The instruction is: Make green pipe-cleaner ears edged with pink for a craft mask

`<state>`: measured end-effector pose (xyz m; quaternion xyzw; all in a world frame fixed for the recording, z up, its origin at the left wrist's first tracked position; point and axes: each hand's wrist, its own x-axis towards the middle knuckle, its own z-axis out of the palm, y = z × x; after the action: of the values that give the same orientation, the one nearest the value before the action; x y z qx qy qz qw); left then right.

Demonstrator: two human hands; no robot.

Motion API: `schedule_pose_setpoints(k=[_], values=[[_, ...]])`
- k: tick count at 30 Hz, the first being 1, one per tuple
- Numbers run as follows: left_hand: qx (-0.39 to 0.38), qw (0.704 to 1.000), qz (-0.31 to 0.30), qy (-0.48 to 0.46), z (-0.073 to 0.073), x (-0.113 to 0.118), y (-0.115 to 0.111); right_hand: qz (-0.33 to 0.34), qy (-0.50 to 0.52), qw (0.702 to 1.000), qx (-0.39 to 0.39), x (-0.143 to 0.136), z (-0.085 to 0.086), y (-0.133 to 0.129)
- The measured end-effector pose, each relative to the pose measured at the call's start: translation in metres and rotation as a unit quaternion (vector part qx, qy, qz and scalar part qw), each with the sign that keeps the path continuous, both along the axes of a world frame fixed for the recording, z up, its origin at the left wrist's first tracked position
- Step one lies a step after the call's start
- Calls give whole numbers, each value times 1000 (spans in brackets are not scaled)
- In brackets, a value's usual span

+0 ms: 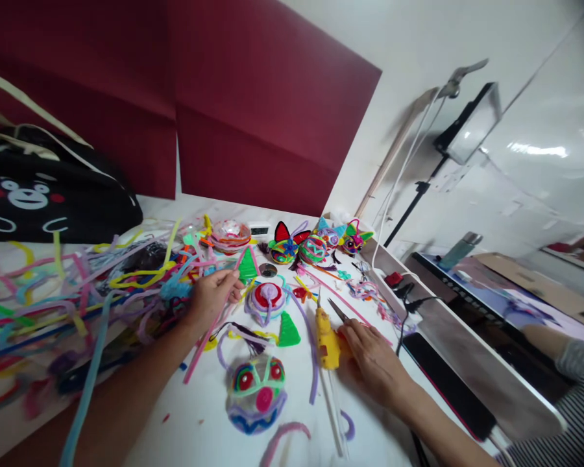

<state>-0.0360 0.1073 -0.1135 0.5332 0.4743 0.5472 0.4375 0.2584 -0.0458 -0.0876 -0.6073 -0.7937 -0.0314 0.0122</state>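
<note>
My left hand pinches a green triangle with a pink pipe cleaner along its edge; the long end of the pipe cleaner trails below my fingers. My right hand is closed around scissors, their dark pointed blades sticking out past the fingers and the handles hidden. Just left of it lies a yellow glue gun. Between my hands sit a round purple-and-red coil and a second green triangle. Nearer me lies a round face made of coloured pipe cleaners.
Loose pipe cleaners heap up on the left, before a black bag. Several finished-looking colourful faces stand at the back. A phone lies by the right-hand table edge, with cables close by. Another person's arm shows far right.
</note>
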Motion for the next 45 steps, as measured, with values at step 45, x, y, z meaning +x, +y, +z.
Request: schedule_pose_setpoints(k=[45], values=[[370, 863, 119, 323, 144, 12, -62, 304, 383, 823, 290, -67, 89, 44]])
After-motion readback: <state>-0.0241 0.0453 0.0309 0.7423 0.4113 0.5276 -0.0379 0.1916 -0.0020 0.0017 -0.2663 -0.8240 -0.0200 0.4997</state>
